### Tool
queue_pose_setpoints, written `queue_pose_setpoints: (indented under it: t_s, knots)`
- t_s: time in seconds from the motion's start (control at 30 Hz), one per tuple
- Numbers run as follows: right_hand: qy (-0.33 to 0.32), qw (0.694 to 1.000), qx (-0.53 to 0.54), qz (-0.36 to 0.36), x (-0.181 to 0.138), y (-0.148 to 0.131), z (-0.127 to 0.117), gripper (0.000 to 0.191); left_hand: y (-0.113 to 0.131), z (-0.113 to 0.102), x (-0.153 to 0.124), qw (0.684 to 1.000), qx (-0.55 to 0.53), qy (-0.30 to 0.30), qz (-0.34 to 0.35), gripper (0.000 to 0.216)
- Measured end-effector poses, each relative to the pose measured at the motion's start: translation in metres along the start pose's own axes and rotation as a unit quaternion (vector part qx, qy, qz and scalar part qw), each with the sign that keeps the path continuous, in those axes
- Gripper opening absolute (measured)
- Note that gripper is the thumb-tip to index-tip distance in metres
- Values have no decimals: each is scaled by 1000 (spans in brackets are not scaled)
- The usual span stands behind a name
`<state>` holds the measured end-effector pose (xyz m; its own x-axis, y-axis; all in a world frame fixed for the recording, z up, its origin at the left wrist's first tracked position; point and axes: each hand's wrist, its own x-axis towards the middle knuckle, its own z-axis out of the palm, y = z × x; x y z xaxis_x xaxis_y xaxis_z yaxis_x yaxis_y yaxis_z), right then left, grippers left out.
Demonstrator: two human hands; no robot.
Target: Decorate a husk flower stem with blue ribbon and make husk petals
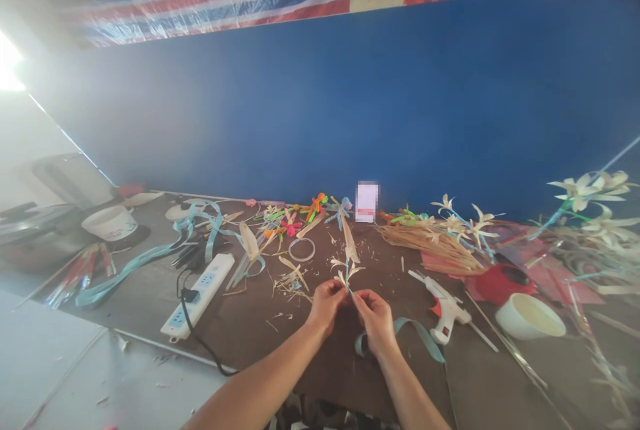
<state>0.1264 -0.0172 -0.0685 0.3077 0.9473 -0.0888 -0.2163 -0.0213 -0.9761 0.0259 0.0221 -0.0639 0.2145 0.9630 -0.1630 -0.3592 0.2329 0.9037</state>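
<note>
My left hand (327, 301) and my right hand (374, 315) meet over the brown table (260, 330), both pinched on the stem of a small straw flower (346, 271) with pale petals and a light blue stem. A light blue ribbon (417, 333) curls on the table just under and right of my right hand. A white glue gun (446, 310) lies a little to the right of my right hand.
A white power strip (200, 295) with a black cable lies at the left. Straw strips, a tape ring (301, 249), colourful craft pieces and finished straw flowers (457, 220) line the back by the blue wall. A white bowl (530, 317) and a red object (500, 281) sit right.
</note>
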Motion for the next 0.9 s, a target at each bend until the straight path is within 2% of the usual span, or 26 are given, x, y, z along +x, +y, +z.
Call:
queue_pose_setpoints:
  t_s: [0.27, 0.53, 0.73, 0.9]
  knots:
    - [-14, 999, 32, -3, -1, -1, -3, 25, 1, 6, -3, 1000, -13, 7, -4, 19]
    - [-36, 999, 24, -21, -4, -3, -2, 21, 10, 8, -10, 996, -73, 3, -47, 20]
    - [-29, 986, -95, -134, -9, -10, 0, 18, 11, 6, -9, 993, -101, 17, -64, 18]
    - [-23, 974, -141, -174, -14, -13, 4, 16, 14, 2, -7, 990, -100, 21, -94, 18]
